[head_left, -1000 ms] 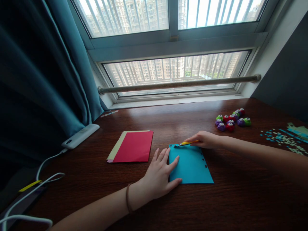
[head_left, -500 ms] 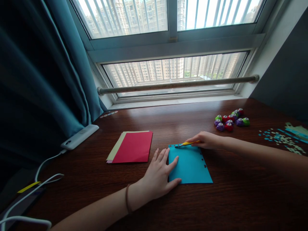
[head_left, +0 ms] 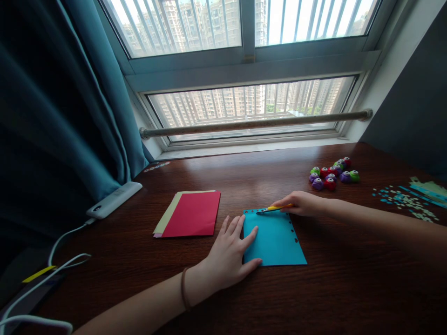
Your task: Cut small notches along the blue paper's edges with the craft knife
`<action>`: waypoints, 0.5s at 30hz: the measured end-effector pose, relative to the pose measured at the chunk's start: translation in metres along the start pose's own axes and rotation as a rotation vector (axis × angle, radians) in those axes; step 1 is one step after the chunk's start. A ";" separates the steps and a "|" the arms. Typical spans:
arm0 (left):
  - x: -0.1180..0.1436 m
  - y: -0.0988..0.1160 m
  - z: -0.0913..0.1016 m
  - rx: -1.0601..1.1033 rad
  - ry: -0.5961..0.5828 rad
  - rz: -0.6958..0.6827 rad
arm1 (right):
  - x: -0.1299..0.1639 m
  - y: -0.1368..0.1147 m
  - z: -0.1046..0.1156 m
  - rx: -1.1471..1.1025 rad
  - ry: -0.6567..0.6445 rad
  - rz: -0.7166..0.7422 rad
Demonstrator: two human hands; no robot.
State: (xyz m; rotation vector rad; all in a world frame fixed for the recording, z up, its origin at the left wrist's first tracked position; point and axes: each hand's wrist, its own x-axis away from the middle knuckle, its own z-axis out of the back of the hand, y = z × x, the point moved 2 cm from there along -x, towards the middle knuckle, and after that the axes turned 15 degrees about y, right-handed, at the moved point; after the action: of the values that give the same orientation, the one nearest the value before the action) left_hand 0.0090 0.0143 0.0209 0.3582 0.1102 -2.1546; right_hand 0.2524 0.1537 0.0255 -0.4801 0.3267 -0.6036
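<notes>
A blue paper sheet (head_left: 275, 239) with small punched holes along its top and right edges lies on the dark wooden desk (head_left: 314, 298). My left hand (head_left: 228, 256) rests flat on the sheet's left edge, fingers spread, pressing it down. My right hand (head_left: 302, 204) grips a yellow-handled craft knife (head_left: 274, 209). The knife's tip touches the sheet near its top edge.
A red sheet on a stack of coloured papers (head_left: 190, 219) lies left of the blue one. Several small coloured punches (head_left: 331, 174) sit at the back right, paper scraps (head_left: 405, 200) at far right. A white power bank (head_left: 113, 200) with cables lies by the teal curtain (head_left: 52, 116).
The knife tip has slid a little to the right along the top edge of the blue sheet. My left hand stays pressed on the paper.
</notes>
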 end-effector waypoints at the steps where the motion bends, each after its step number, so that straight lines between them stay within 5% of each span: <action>1: 0.000 0.000 0.000 -0.002 -0.003 0.002 | 0.001 0.000 0.000 -0.001 0.001 0.001; 15: 0.000 -0.001 0.000 0.001 -0.003 0.005 | 0.007 -0.003 0.004 -0.031 -0.004 -0.047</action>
State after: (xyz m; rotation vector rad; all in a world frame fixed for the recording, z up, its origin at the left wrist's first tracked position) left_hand 0.0084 0.0148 0.0211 0.3556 0.1059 -2.1498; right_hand 0.2578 0.1484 0.0294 -0.5194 0.3222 -0.6443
